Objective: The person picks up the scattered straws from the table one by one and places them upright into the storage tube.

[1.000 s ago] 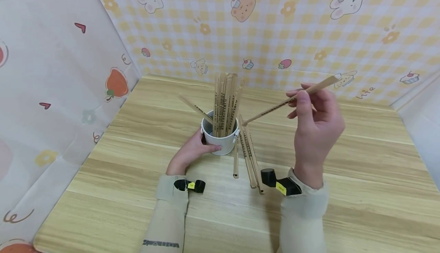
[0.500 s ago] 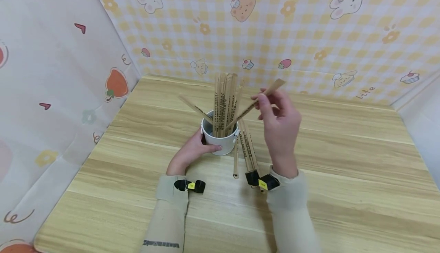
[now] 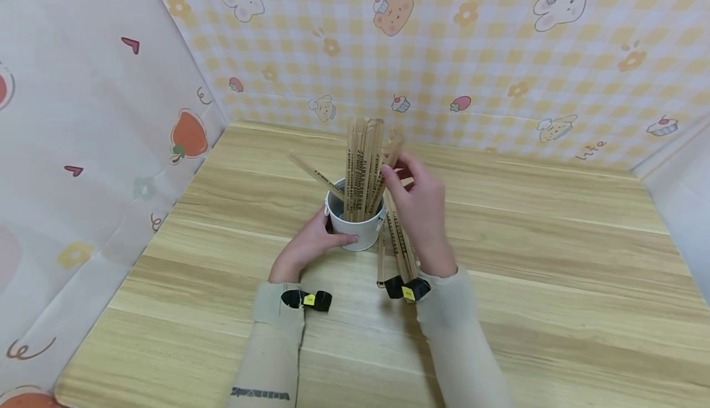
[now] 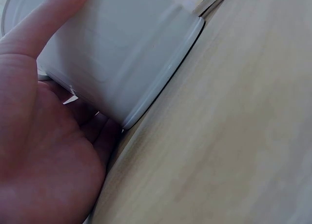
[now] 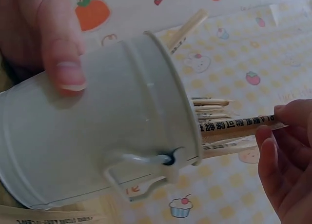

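A small white metal bucket (image 3: 366, 230) stands on the table, holding a bunch of paper-wrapped straws (image 3: 360, 161) that rise above its rim. One straw (image 3: 316, 174) leans far out to the left. My left hand (image 3: 307, 241) grips the bucket low on its left side, thumb across the front; in the left wrist view the thumb (image 4: 44, 21) lies along the wall. With thumb and fingertips, my right hand (image 3: 421, 201) pinches a paper-wrapped straw (image 5: 234, 130) by its upper part. Its lower end is inside the bucket, among the others, as the right wrist view shows.
Several more wrapped straws (image 3: 396, 238) lie on the wooden table (image 3: 554, 260) right of the bucket, partly under my right wrist. A wire handle (image 5: 136, 158) hangs at the bucket's side. Behind the table is a yellow checked cloth (image 3: 432, 44); a white printed cloth (image 3: 100, 149) borders the left.
My right hand has moved left, bringing its straw from over the table into the bucket and turning it more upright. The left hand and bucket have stayed put.
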Action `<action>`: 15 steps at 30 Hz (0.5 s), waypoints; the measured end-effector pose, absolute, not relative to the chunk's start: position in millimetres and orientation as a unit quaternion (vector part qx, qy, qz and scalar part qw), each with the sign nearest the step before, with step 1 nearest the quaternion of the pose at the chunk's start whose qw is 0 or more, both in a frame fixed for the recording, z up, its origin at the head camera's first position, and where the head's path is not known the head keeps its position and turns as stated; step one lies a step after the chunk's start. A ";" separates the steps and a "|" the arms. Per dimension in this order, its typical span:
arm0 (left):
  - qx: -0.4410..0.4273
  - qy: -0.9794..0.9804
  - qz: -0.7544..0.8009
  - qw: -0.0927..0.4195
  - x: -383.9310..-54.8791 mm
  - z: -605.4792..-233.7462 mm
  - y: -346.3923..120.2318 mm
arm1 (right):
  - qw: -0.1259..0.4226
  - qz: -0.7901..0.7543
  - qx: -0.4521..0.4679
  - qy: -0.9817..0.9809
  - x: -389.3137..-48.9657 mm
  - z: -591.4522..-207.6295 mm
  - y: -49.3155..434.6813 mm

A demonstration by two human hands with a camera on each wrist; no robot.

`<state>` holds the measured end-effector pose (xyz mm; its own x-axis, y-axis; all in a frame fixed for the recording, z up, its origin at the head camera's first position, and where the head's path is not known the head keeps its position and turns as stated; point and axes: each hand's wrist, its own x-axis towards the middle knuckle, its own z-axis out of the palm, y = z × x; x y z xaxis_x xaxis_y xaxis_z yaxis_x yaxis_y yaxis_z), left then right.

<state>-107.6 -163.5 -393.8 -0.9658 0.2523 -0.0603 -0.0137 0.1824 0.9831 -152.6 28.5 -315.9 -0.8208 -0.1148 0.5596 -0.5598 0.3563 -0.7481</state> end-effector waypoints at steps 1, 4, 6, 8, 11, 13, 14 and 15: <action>0.078 0.763 0.633 0.105 -107.4 -393.8 -163.6 | 0.206 0.522 0.208 -0.801 -153.4 -317.8 27.9; 0.077 0.764 0.632 0.105 -106.5 -393.6 -163.8 | 0.191 0.510 0.200 -0.814 -155.9 -323.6 26.1; 0.077 0.764 0.632 0.105 -106.1 -393.4 -163.8 | 0.186 0.500 0.196 -0.823 -157.1 -326.9 25.0; 0.075 0.763 0.633 0.106 -105.7 -393.1 -163.8 | 0.184 0.490 0.194 -0.830 -157.8 -329.3 24.2; 0.073 0.763 0.633 0.107 -105.6 -393.0 -163.9 | 0.183 0.478 0.189 -0.838 -158.9 -331.4 23.4; 0.071 0.762 0.634 0.108 -105.9 -393.2 -164.0 | 0.179 0.473 0.186 -0.843 -159.9 -332.6 22.9; 0.071 0.763 0.634 0.108 -106.1 -393.4 -164.0 | 0.177 0.472 0.185 -0.843 -160.3 -332.9 22.6; 0.069 0.762 0.634 0.109 -106.4 -393.8 -164.1 | 0.175 0.470 0.184 -0.846 -160.5 -333.3 22.4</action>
